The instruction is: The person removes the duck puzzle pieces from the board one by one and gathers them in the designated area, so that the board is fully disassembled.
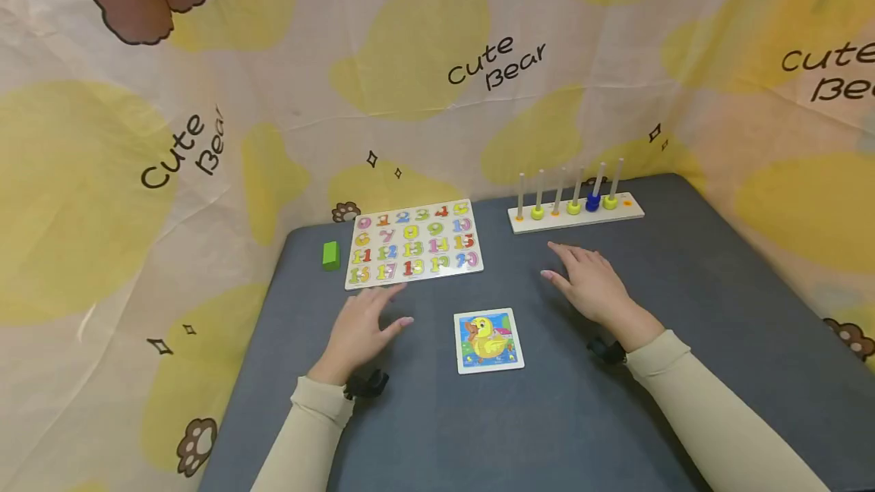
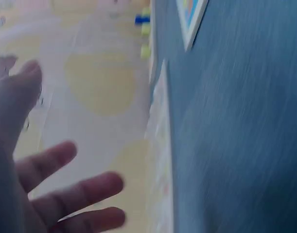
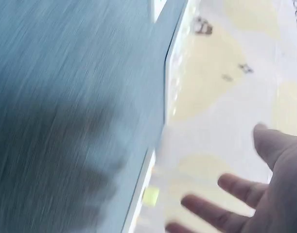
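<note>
In the head view my left hand [image 1: 362, 331] hovers over the table with fingers spread, just short of the number puzzle board [image 1: 414, 244]. My right hand [image 1: 593, 284] is held out over the table on the other side, fingers extended, nearest to the white peg board [image 1: 578, 216]. Between the hands lies a square duck picture puzzle [image 1: 488, 341]. Both wrist views show the left hand [image 2: 65, 194] and the right hand [image 3: 255, 194] holding nothing, with fingers apart.
A green block [image 1: 331, 256] stands left of the number board. Upright pegs on the peg board carry yellow-green beads [image 1: 573, 207] and blue beads [image 1: 592, 202]. A printed cloth wall [image 1: 410, 59] rises behind the dark grey table [image 1: 472, 439].
</note>
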A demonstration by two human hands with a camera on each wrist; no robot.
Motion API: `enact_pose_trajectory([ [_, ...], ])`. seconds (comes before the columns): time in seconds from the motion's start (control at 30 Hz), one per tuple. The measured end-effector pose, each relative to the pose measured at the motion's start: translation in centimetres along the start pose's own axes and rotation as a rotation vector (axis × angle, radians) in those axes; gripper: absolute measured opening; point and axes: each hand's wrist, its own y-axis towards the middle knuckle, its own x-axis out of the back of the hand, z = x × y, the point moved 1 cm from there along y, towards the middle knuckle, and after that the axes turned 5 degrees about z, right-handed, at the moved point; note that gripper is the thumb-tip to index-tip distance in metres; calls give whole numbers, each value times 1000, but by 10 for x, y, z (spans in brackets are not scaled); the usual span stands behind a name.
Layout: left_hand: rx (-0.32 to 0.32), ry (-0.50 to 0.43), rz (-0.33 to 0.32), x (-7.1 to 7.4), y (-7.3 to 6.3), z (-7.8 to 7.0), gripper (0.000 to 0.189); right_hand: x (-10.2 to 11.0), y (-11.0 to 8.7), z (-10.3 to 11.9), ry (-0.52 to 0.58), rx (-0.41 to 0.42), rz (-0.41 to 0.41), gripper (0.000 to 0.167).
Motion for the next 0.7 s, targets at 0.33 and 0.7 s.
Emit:
enact_pose_trajectory([
  [0.33, -82, -39, 329, -49, 18, -35, 116, -39, 27, 72, 393, 263, 286, 23],
  [0.7, -161, 10, 280, -71, 20, -40, 108, -85, 39, 94, 285, 284, 390, 20],
])
